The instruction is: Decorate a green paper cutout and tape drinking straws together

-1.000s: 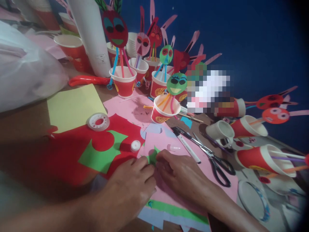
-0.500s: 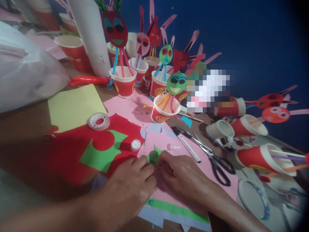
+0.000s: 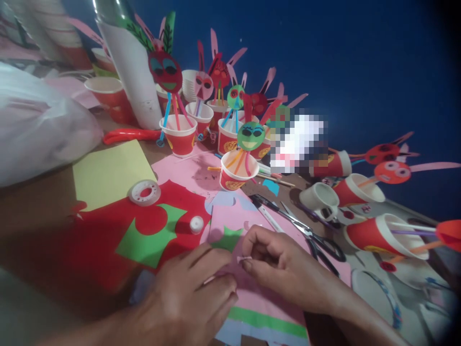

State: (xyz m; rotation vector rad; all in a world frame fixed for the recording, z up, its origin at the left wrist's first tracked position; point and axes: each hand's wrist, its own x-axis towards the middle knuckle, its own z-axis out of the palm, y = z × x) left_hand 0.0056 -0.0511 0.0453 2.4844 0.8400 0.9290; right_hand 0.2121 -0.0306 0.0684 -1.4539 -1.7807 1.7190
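Observation:
My right hand (image 3: pixel 279 264) is closed, thumb and forefinger pinching a small pale pink paper piece (image 3: pixel 244 259). To its left, my left hand (image 3: pixel 196 286) rests low over the pink paper (image 3: pixel 259 293) with fingers curled together. A pale sliver shows between those fingers, too small to name. Just beyond both hands lies a green paper scrap (image 3: pixel 227 238) with pointed edges. A small white cap (image 3: pixel 196 225) sits on the red paper (image 3: pixel 187 194) past my left hand. Black-handled scissors (image 3: pixel 326 247) and a white marker (image 3: pixel 270 218) lie beyond my right hand.
Red paper cups (image 3: pixel 236 185) holding paper-faced straw figures stand along the back. A tape roll (image 3: pixel 144 192), yellow paper (image 3: pixel 111 170) and a white plastic bag (image 3: pixel 39 125) are on the left. Tipped cups (image 3: pixel 378 235) and a white mug (image 3: pixel 320 197) lie to the right.
My hands have drawn apart, uncovering more of the green scrap. The pink piece now shows in my right fingertips. The whole view has shifted slightly.

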